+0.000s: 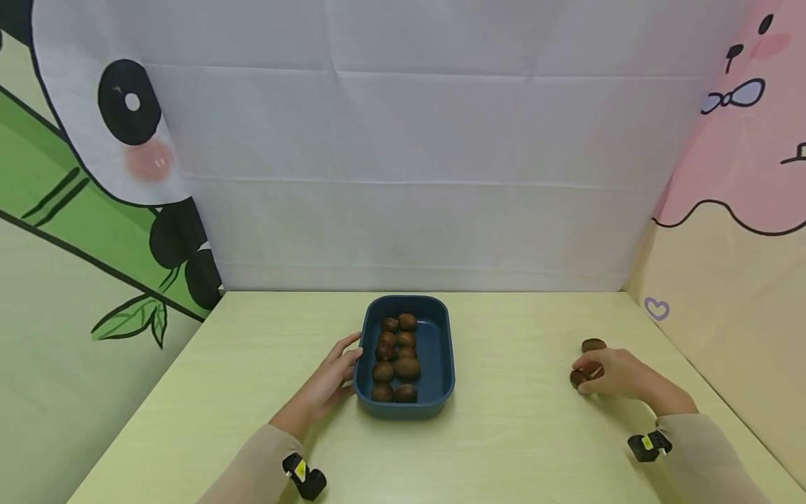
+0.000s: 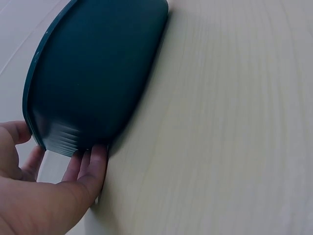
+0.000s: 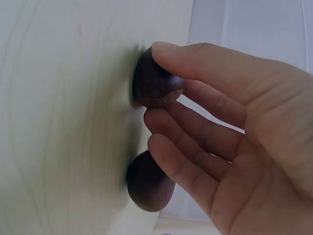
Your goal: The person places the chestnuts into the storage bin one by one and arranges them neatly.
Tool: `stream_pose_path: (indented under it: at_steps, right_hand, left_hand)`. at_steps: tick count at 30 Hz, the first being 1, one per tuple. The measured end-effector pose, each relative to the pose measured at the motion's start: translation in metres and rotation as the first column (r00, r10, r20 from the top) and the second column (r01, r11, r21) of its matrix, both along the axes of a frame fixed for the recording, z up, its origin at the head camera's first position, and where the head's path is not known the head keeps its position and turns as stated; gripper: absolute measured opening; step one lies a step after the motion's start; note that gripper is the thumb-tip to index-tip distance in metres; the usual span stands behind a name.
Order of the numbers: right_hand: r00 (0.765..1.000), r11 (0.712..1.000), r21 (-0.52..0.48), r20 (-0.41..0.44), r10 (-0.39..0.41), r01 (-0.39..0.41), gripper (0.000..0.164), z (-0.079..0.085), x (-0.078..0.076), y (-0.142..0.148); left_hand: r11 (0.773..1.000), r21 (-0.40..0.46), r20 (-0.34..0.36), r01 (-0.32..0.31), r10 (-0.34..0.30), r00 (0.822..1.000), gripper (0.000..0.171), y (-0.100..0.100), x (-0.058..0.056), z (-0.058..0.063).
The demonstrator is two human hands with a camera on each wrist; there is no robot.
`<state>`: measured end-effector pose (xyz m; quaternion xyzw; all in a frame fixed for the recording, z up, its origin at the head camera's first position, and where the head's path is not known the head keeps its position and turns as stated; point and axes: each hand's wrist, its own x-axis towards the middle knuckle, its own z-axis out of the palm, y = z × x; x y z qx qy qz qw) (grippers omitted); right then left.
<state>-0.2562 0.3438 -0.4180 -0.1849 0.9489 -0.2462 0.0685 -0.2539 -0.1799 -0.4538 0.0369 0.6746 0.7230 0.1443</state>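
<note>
In the head view my right hand (image 1: 613,372) is over the table's right side, pinching a brown chestnut (image 1: 578,379) between thumb and fingers. Up close in the right wrist view, that chestnut (image 3: 155,81) shows a paler base and stands right at the tabletop. A second chestnut (image 1: 593,344) lies just beyond it, close to the other fingertips. With its fingertips against the outer left wall, my left hand (image 1: 330,378) touches a dark blue tray (image 1: 441,364). Inside the tray, several chestnuts (image 1: 407,369) sit in two rough columns toward its left side.
The pale wood-grain table (image 1: 504,434) ends at a white cloth backdrop (image 1: 428,140). Printed cartoon panels flank it: a panda-like figure (image 1: 129,101) at left, a pink one (image 1: 737,161) at right. Small black cameras (image 1: 305,476) are strapped to both wrists.
</note>
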Motion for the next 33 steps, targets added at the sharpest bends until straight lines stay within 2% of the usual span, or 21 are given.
stream_pose_path:
  at_steps: [7,19,26,33]
  right_hand:
    - [1.000,1.000,-0.004,-0.009,0.011,-0.011,0.037,-0.001,0.001,-0.002]
    - [0.994,0.994,-0.031,-0.007,0.106,-0.106,0.034,0.001,-0.009,-0.018]
    - [0.984,0.981,-0.080,0.009,0.180,-0.179,0.033,0.019,-0.018,-0.044]
    - [0.960,0.953,-0.126,0.020,0.279,-0.275,0.031,0.040,-0.030,-0.075]
  left_hand:
    - [1.000,-0.009,0.000,-0.030,0.030,1.000,0.057,0.001,0.000,-0.001]
    - [1.000,-0.006,-0.005,-0.010,0.010,1.000,0.058,0.000,0.000,0.000]
    - [1.000,-0.009,-0.008,-0.014,0.014,1.000,0.057,0.001,0.000,-0.001]
    - [1.000,-0.006,-0.007,-0.001,0.001,1.000,0.057,0.002,-0.001,-0.001]
